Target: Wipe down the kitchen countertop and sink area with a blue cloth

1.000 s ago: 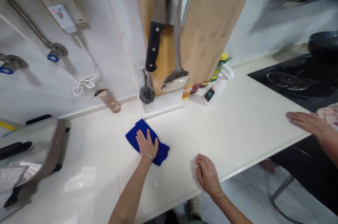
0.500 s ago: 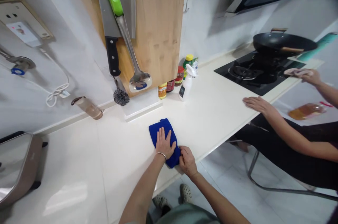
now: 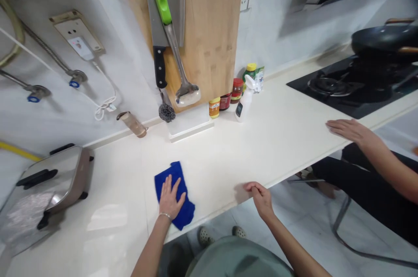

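White countertop [image 3: 261,146] beneath pale kitchen wall [image 3: 271,28]

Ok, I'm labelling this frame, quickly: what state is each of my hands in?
Left hand: open, flat on blue cloth.
Right hand: loosely closed at the counter edge, nothing visible inside.

The surface [image 3: 261,146] looks smooth, white and glossy, and the cloth [image 3: 176,185] on it soft and matt. The board [image 3: 212,37] is pale wood; the ladle's bowl [image 3: 187,94] is shiny metal.
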Demonstrator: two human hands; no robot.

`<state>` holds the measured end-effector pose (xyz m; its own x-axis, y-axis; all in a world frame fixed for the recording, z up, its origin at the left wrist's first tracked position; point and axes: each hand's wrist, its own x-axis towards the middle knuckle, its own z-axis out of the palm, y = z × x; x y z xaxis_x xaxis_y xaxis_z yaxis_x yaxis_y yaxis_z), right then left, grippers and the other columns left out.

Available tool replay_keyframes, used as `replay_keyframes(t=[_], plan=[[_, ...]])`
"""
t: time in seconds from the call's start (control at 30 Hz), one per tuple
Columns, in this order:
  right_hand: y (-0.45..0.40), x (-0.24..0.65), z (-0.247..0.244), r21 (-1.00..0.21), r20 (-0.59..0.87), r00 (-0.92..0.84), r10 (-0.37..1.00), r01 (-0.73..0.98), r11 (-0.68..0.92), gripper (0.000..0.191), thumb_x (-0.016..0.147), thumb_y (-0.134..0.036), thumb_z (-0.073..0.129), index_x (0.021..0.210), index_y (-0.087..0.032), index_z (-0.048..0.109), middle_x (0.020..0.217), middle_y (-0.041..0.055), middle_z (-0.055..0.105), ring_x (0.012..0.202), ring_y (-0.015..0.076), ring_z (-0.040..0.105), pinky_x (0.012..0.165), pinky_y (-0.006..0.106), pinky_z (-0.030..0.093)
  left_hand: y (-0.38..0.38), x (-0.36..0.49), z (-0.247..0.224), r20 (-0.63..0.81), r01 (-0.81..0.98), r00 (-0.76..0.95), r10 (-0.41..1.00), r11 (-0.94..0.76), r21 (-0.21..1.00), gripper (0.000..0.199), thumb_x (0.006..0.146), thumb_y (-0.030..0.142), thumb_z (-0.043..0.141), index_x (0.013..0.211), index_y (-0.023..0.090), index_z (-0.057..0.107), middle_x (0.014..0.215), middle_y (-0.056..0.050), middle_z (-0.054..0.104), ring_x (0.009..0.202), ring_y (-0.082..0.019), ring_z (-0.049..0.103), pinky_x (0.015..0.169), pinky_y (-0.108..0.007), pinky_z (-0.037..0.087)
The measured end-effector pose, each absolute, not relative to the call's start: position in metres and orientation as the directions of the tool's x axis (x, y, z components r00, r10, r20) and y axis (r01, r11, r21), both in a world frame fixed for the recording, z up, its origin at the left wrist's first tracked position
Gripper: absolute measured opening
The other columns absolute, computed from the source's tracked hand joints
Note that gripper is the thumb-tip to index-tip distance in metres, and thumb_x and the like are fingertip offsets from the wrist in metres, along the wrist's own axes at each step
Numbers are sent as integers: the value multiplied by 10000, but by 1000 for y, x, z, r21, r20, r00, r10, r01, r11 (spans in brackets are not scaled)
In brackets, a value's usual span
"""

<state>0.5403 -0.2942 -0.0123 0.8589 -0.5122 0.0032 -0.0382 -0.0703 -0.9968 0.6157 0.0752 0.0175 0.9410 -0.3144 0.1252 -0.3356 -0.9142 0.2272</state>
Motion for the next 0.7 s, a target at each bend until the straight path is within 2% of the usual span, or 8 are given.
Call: replay_keyframes(t=[0.17,0.3,0.4,0.47,0.53,0.6,0.7], plan=[[-296,541,-8,-997,-70,864,-499,-74,13,279,732,-434,546,612,-197,633,695,57,663,738,207,605,679,303,479,143,601,11,193,-19,981,21,-979,203,580,954,484,353,1459,207,420,1629,-173,203,1496,-341,204,1191,-580,265],[-305,540,-13,-986,-165,851,-499,-144,80,312,702,-473,545,616,-192,649,751,75,686,712,205,596,663,309,493,141,606,-2,252,94,957,142,-977,193,603,945,493,342,1446,173,441,1614,-207,226,1484,-367,226,1188,-577,262],[-315,535,-21,-988,-146,840,-523,-151,34,327,728,-478,515,643,-195,655,757,70,683,730,214,603,673,315,512,110,621,-12,325,168,918,227,-965,201,645,930,499,353,1439,112,438,1594,-268,225,1476,-412,213,1172,-610,260],[-319,531,-25,-986,-80,854,-514,-142,-82,307,759,-448,486,669,-205,651,711,49,657,700,208,592,648,311,504,79,633,-16,358,160,905,230,-963,215,651,925,488,364,1431,86,440,1584,-290,229,1478,-424,187,1162,-629,263],[-320,528,-24,-964,18,891,-454,-104,-243,274,793,-394,452,696,-218,639,656,24,615,644,197,563,606,307,480,40,645,-19,363,87,916,171,-968,237,635,923,463,385,1428,82,443,1585,-286,234,1485,-417,161,1159,-632,268],[-316,529,-19,-923,118,935,-333,-21,-384,247,818,-333,424,708,-230,620,632,13,585,609,191,544,574,305,464,-5,655,-22,347,-13,934,85,-963,270,628,916,437,418,1434,82,435,1593,-279,217,1488,-413,141,1162,-634,269],[-301,539,-4,-864,264,950,-164,158,-479,253,851,-245,370,771,-240,610,712,30,604,669,198,583,631,325,517,-79,661,-24,286,-133,958,-30,-929,347,653,894,429,480,1453,99,411,1609,-265,169,1488,-419,108,1168,-657,244]])
